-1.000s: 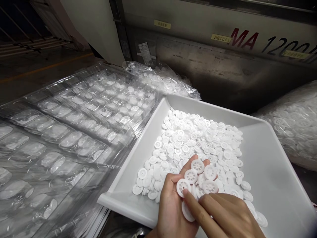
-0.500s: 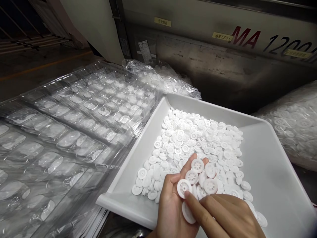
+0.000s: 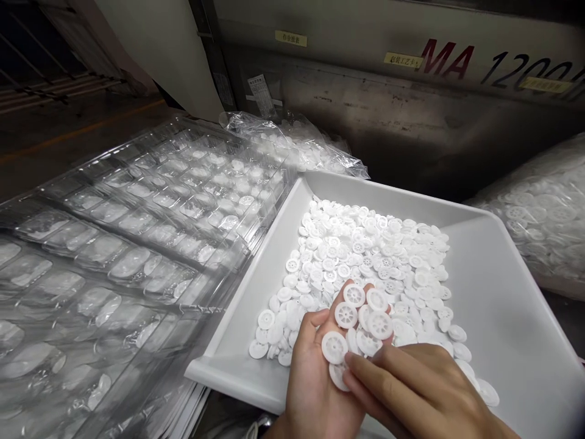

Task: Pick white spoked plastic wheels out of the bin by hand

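My left hand (image 3: 315, 378) lies palm up over the near edge of a white tray (image 3: 493, 305), cupped under several small white plastic wheels (image 3: 361, 320). My right hand (image 3: 411, 390) reaches across from the right, and its fingertips press on the wheels in the left palm, beside one wheel (image 3: 334, 347) near the thumb. A heap of the same white wheels (image 3: 365, 256) fills the middle of the tray.
Clear plastic blister trays (image 3: 137, 244) with rows of pockets, some holding white wheels, lie stacked to the left. Clear bags of wheels sit behind the tray (image 3: 297, 146) and at the far right (image 3: 543, 219). A grey machine wall (image 3: 411, 103) stands at the back.
Both hands have shifted slightly up and forward over the tray. The wheels in the left palm have been pushed closer together by the right fingertips.
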Demonstrator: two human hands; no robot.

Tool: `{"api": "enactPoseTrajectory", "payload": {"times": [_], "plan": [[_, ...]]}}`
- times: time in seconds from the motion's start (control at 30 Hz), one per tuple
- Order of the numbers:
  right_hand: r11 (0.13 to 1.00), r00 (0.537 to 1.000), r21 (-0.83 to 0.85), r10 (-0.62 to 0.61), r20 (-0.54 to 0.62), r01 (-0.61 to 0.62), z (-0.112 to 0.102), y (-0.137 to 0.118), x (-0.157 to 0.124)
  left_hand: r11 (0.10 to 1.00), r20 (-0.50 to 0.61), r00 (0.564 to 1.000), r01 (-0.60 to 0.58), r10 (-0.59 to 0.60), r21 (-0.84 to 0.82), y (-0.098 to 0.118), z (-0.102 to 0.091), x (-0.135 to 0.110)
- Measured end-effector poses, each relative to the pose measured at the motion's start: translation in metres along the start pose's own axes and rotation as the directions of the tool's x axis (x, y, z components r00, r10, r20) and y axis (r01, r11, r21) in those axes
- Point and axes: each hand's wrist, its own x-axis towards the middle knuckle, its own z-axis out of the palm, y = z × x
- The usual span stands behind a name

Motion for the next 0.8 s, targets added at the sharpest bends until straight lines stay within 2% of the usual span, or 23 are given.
{"api": "enactPoseTrajectory", "payload": {"times": [0.13,0.2,0.43,0.63,0.8], "plan": [[0.994,0.980,0.016,0.109,-0.166,-0.107,0.001,0.010,-0.001,1.000,-0.034,0.999,-0.015,0.016,0.003,0.002,0.005,-0.001],[0.982,0.963,0.050,0.189,-0.191,-0.183,0.003,0.016,-0.002,0.999,-0.057,0.998,-0.040,0.040,0.001,0.002,0.006,-0.002],[0.917,0.936,0.237,0.344,-0.067,-0.320,-0.002,0.032,0.001,0.997,-0.108,0.991,-0.081,0.082,0.013,0.000,0.006,-0.003],[0.855,0.900,0.306,0.435,0.016,-0.418,-0.002,0.035,0.002,0.994,-0.141,0.984,-0.103,0.107,0.038,0.001,0.004,-0.001],[0.827,0.884,0.331,0.466,0.047,-0.454,-0.003,0.035,0.002,0.990,-0.167,0.976,-0.129,0.137,0.059,0.001,0.005,-0.001]]}}
